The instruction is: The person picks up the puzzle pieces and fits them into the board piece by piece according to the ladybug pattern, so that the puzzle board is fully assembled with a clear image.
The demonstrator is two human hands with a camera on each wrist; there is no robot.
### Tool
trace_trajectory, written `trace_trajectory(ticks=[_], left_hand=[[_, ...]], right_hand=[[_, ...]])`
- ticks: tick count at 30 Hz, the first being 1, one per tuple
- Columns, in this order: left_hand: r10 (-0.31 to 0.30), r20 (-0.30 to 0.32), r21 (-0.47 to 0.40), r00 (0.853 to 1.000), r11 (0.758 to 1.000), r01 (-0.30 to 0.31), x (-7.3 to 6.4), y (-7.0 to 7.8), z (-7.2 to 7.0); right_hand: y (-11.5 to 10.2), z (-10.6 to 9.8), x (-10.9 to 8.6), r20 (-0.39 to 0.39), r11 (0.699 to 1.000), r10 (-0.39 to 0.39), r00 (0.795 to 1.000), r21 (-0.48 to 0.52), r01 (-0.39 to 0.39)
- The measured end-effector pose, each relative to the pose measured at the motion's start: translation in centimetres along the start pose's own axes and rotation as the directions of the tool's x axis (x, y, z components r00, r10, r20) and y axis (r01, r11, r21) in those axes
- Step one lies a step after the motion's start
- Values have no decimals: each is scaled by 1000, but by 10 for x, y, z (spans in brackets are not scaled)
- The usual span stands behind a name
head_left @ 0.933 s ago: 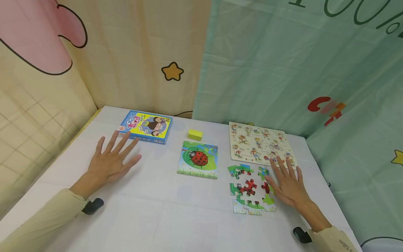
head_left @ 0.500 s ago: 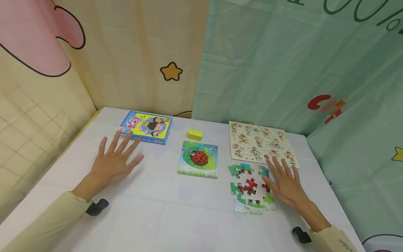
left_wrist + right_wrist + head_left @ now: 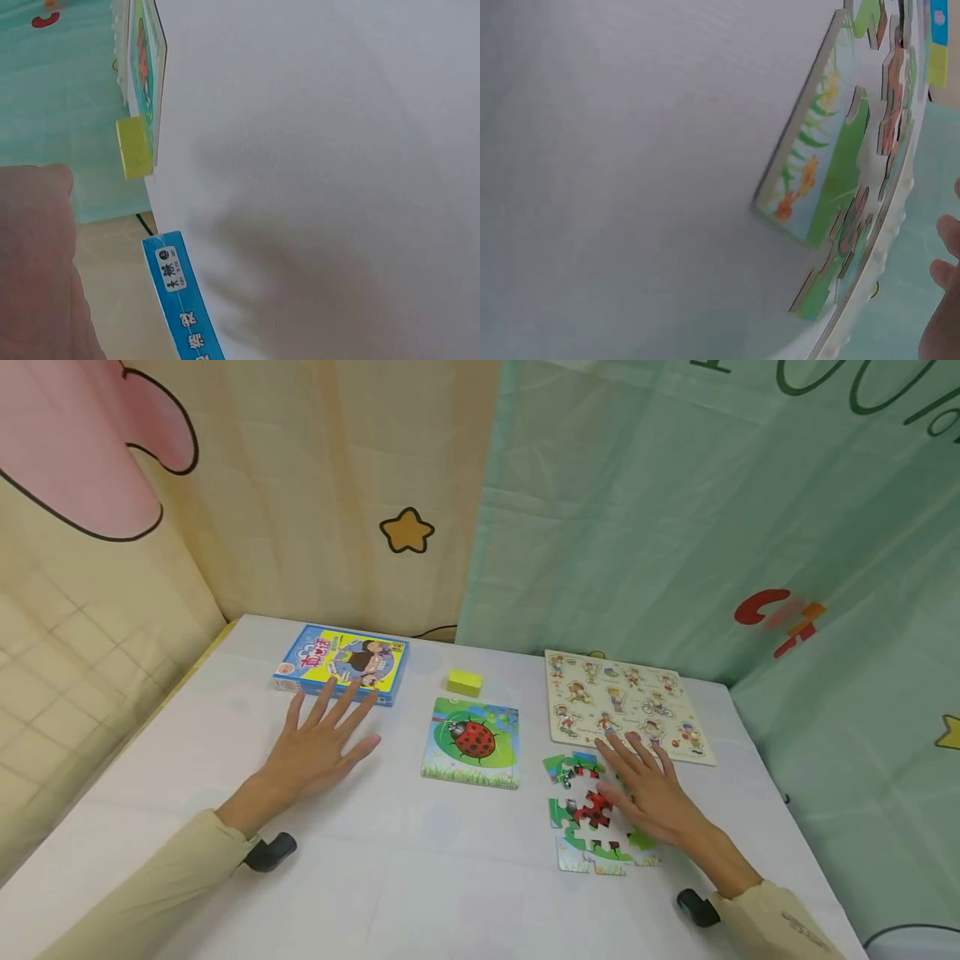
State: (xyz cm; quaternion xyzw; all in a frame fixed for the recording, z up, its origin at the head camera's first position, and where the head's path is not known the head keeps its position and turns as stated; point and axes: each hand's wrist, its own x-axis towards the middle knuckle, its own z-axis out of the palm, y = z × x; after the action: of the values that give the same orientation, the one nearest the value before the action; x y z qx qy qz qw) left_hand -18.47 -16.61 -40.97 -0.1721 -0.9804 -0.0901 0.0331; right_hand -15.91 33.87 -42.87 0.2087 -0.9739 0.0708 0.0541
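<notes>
My left hand [image 3: 318, 752] hovers with fingers spread, holding nothing, its fingertips overlapping the front edge of a blue and yellow box [image 3: 352, 652]. In the left wrist view, part of that hand [image 3: 34, 262] shows beside the box's blue side [image 3: 184, 300]. My right hand [image 3: 651, 793], fingers extended and likewise holding nothing, is over the right part of the loose ladybug jigsaw pieces [image 3: 594, 808] and hides some of them. Its fingertips overlap the lower edge of a cream board with figures of children [image 3: 618, 697]. The jigsaw pieces [image 3: 825, 165] lie flat in the right wrist view.
Between the hands lies a square ladybug picture [image 3: 472, 743], with a small yellow block [image 3: 464, 682] just behind it. Everything rests on a white-covered table [image 3: 420, 893]. Printed curtains [image 3: 637, 527] hang at its back and right.
My left hand has moved to the right along the box's front. The right hand has shifted left, further over the jigsaw pieces. The objects on the table have stayed put.
</notes>
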Motion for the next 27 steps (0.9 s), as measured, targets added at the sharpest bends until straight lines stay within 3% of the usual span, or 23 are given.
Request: trace_trajectory(ticks=[8, 14, 21, 27], left_hand=[[44, -11, -74, 999, 996, -44, 16, 14, 11], [72, 54, -195, 996, 979, -60, 28, 30, 21], [92, 207, -406, 974, 914, -1, 45, 44, 28], [133, 285, -489, 949, 872, 25, 55, 48, 34]], right_hand=[[-8, 0, 15, 9, 999, -47, 999, 16, 47], [-13, 4, 22, 29, 996, -83, 996, 46, 82], [-18, 5, 30, 19, 984, -164, 986, 80, 162], [-19, 8, 37, 48, 969, -222, 974, 127, 214]])
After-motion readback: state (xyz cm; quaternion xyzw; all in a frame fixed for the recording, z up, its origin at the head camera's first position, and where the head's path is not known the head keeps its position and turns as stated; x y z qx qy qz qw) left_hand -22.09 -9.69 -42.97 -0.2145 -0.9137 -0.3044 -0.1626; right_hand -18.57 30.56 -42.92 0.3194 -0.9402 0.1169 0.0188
